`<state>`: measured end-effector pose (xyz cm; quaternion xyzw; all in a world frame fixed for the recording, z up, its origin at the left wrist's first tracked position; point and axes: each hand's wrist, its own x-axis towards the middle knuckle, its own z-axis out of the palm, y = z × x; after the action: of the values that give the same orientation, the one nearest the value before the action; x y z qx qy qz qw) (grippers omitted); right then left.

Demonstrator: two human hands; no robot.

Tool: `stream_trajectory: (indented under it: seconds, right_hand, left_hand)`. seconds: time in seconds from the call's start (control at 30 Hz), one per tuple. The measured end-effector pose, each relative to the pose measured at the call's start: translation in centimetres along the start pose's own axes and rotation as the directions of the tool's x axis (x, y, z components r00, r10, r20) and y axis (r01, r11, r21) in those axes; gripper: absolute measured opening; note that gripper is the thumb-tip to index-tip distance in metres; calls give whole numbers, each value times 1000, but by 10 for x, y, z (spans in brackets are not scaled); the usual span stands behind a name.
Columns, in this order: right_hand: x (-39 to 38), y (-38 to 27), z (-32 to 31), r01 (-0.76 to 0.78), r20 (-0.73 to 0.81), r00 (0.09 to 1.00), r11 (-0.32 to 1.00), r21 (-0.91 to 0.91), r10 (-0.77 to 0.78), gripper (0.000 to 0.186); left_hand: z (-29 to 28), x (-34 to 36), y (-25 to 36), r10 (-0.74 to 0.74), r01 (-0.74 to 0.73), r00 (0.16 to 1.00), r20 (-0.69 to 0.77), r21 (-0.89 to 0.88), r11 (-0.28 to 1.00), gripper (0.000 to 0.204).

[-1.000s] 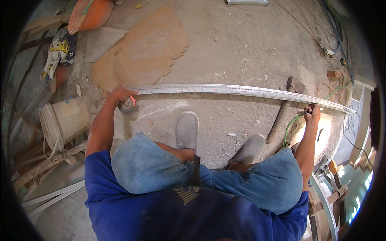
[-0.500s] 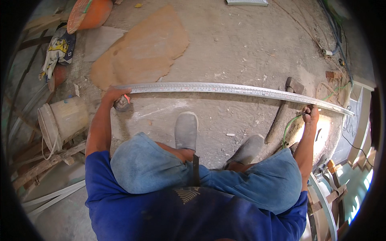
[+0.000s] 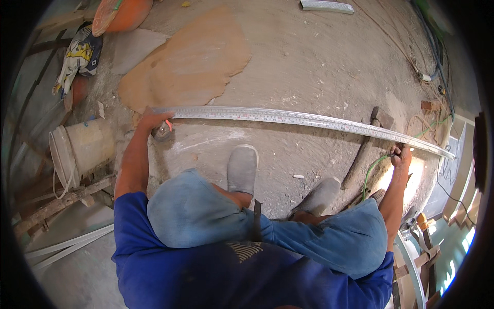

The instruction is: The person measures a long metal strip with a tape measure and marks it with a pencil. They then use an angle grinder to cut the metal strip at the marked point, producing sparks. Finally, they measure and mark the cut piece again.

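A long silver metal channel (image 3: 319,118) stretches across in front of me, with a white tape measure blade (image 3: 247,117) laid along it. My left hand (image 3: 150,119) is closed round the channel's left end, and the dark tape measure case (image 3: 163,133) with a red-orange tab sits just under that hand. Near the right end, my right hand (image 3: 401,156) is closed at the channel's lower edge. A small dark thing shows between its thumb and fingers, too small to make out. A green cord (image 3: 371,170) curves up to beside this hand.
A long-handled hammer (image 3: 363,154) lies on the floor partly under the channel. Brown paper (image 3: 180,64) lies ahead. A dirty white bucket (image 3: 90,152) lies tipped at left, with an orange basin (image 3: 126,18) farther off. Another metal piece (image 3: 327,6) lies far ahead; cables run along the right.
The view has shifted slightly. The channel's right end sits a little lower in the picture, and both hands still hold their places along it.
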<state>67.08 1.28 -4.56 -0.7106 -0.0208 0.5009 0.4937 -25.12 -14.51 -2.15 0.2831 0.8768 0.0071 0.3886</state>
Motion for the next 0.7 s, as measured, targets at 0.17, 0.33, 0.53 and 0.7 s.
stream_trajectory:
  seconds: [0.17,0.33,0.53,0.7]
  right_hand:
    - [-27,15,-12,-58,6,998,996,-74,58,38]
    - [-151,9,11,-135,-114,990,767,-628,81,46]
    - [-252,-41,109,406,433,901,382,-830,-18,54]
    - [-299,-6,228,505,650,752,537,-676,110,42]
  left_hand:
    - [5,1,-9,64,-58,995,-74,79,995,117]
    - [11,-18,12,10,37,985,-170,274,961,123]
    - [11,-19,21,-12,45,993,-120,270,962,128]
    - [7,-24,24,-33,65,993,-115,291,955,125]
